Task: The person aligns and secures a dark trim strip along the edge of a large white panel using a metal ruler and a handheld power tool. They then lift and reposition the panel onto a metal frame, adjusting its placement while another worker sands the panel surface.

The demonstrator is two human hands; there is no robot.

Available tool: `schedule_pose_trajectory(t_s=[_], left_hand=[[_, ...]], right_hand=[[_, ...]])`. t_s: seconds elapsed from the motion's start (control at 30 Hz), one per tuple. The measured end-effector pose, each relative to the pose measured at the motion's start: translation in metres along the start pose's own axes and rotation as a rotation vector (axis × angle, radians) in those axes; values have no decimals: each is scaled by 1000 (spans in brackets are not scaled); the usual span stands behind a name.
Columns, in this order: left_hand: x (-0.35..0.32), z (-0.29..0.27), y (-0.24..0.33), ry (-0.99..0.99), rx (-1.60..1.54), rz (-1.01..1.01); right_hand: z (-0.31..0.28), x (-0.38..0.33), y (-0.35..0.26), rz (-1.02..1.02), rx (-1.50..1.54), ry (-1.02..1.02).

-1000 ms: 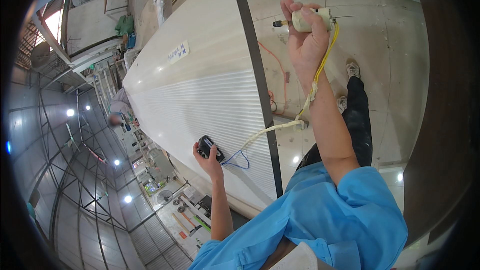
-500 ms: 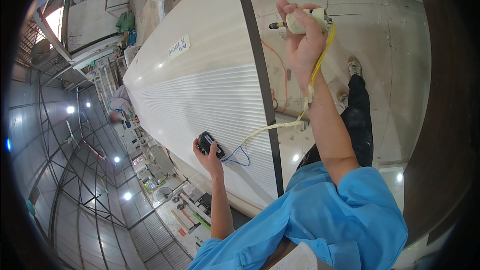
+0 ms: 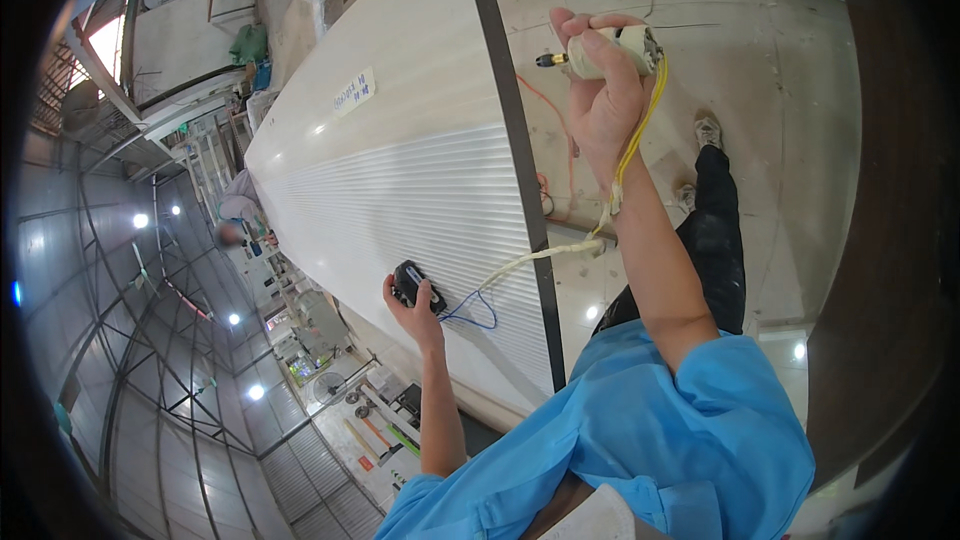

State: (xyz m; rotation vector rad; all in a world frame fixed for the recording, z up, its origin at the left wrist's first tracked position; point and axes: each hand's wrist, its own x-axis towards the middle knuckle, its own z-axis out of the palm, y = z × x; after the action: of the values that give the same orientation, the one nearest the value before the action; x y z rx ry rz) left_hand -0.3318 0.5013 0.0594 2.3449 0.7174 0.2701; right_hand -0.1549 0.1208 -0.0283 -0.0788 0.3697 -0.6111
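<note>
While the right hand [image 3: 600, 105] is clamped on a small cream handheld tool [image 3: 612, 48] raised clear of the ribbed white panel [image 3: 420, 200], the left hand [image 3: 405, 302] grips a black device [image 3: 408, 282] pressed near the panel's dark-framed edge, so work on it looks unfinished.

Bright and evenly lit; soft glare across the long white ribbed panel [image 3: 400, 190], round lamp spots glowing left of it, heavy fisheye bending and black vignette beyond, background left slightly soft
</note>
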Motion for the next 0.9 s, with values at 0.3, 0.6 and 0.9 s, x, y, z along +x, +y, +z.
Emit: schedule_pose_trajectory(t_s=[0.3,0.6,0.9], left_hand=[[-1,2,5,-4,-22,-21],[-5,6,13,-16,-49,19],[1,2,0,-17,-43,19]], right_hand=[[-2,-11,23,65,-39,-30],[-9,-30,-8,33,-27,-19],[-11,-33,8,52,-67,-23]])
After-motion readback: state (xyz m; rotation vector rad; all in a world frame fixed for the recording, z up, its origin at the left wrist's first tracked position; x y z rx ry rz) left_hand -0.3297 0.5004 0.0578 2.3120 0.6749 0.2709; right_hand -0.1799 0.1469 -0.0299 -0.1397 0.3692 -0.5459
